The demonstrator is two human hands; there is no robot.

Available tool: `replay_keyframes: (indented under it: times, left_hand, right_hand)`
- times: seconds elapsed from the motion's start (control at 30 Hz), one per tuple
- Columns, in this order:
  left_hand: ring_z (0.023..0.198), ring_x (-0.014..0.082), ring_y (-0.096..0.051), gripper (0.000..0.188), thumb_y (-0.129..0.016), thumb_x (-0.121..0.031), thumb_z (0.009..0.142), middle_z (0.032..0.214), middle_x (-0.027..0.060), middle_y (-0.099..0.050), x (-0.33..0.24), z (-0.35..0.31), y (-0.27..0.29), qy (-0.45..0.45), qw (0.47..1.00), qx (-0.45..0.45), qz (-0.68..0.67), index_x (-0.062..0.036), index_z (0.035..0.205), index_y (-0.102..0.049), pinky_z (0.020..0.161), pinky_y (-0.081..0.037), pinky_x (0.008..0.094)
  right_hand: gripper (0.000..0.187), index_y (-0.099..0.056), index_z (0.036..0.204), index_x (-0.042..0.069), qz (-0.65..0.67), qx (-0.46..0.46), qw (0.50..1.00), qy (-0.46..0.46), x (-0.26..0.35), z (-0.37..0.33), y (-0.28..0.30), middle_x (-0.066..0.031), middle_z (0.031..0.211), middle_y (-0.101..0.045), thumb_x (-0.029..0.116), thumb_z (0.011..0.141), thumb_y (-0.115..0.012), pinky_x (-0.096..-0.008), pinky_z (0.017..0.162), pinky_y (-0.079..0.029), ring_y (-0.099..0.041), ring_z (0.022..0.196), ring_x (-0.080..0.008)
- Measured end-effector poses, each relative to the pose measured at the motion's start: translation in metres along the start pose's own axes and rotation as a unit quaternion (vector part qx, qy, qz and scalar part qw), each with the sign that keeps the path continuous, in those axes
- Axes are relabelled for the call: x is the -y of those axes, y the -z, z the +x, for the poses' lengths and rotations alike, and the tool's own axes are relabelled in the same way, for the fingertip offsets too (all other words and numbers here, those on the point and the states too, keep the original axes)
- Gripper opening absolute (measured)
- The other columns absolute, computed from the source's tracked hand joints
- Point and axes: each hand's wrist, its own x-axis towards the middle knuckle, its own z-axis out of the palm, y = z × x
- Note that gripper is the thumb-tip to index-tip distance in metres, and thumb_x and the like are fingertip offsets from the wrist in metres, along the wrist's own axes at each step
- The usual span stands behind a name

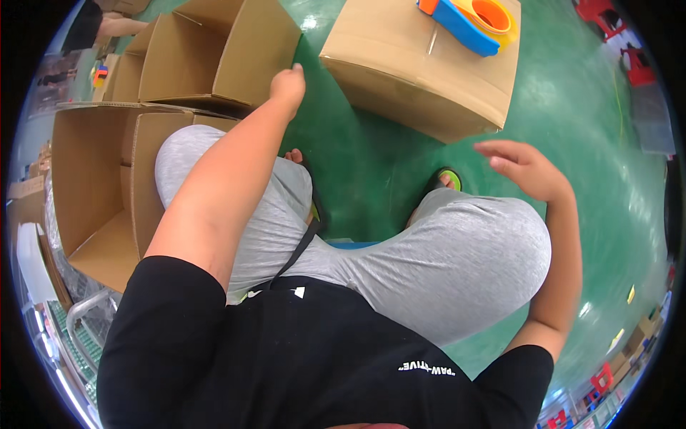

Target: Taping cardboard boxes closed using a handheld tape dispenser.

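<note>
A short line of upside-down white lettering [426, 370] stands on the black shirt [300, 357].

There is one closed cardboard box [407, 82] and one tape dispenser [461, 27]. Open cardboard boxes [257, 57] number at least two, overlapping too much for a firm total. Sandals [451, 176] come to two, and red stools [602, 18] at upper right to two; red objects [604, 379] at lower right are too blurred to count.
</note>
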Motion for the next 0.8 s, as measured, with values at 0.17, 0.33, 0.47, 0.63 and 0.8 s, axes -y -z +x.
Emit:
replay_keyframes:
  times: [0.17,0.33,0.47,0.63,0.8]
  left_hand:
    - [0.107,0.0248,-0.061,0.049,-0.056,-0.038,0.097,0.116,0.0143,-0.067,-0.024,-0.01,-0.004,-0.334,0.937,-0.011,-0.104,0.0009,0.127,-0.059,0.088,-0.049,0.0363]
    - [0.097,0.0266,-0.066,0.047,-0.06,-0.027,0.096,0.111,0.0121,-0.07,-0.038,-0.053,-0.003,-0.409,0.908,-0.005,0.088,-0.0176,0.141,-0.051,0.086,-0.051,0.0361]
    - [0.087,0.0276,-0.069,0.052,-0.062,-0.017,0.093,0.099,0.0088,-0.073,-0.032,-0.038,0.009,-0.416,0.895,0.001,0.159,-0.0337,0.141,-0.05,0.082,-0.053,0.0354]
    - [0.089,0.0273,-0.069,0.052,-0.057,-0.012,0.094,0.096,0.0079,-0.073,-0.03,-0.028,-0.001,-0.426,0.89,-0.018,0.161,-0.0363,0.139,-0.051,0.081,-0.054,0.0355]
    - [0.09,0.0275,-0.069,0.053,-0.052,-0.009,0.094,0.094,0.0061,-0.074,-0.034,-0.031,0.003,-0.426,0.885,-0.036,0.184,-0.0364,0.139,-0.051,0.081,-0.054,0.037]
  right_hand:
    - [0.052,-0.04,0.15,0.017,0.026,0.18,0.978,0.098,0.061,0.059,-0.021,-0.0052,0.15,-0.045,0.02,0.099,-0.053,-0.035,0.111,-0.035,-0.045,0.134,-0.0194]
    - [0.061,-0.027,0.156,0.017,0.141,0.13,0.971,0.144,0.013,0.092,-0.025,-0.0033,0.159,-0.03,0.025,0.1,-0.052,-0.0359,0.117,-0.026,-0.028,0.145,-0.02]
    - [0.065,-0.023,0.156,0.014,0.117,0.14,0.979,0.095,-0.001,0.099,-0.034,-0.0029,0.161,-0.025,0.03,0.1,-0.051,-0.0362,0.118,-0.023,-0.022,0.148,-0.0206]
    - [0.058,-0.034,0.152,0.011,-0.044,0.225,0.972,-0.042,-0.037,0.083,-0.05,-0.0068,0.155,-0.038,0.031,0.1,-0.049,-0.0356,0.116,-0.027,-0.033,0.143,-0.0213]
    - [0.049,-0.047,0.145,0.007,0.135,0.152,0.978,0.048,-0.015,0.041,-0.018,-0.0082,0.145,-0.052,0.026,0.1,-0.051,-0.0349,0.114,-0.03,-0.045,0.135,-0.0219]
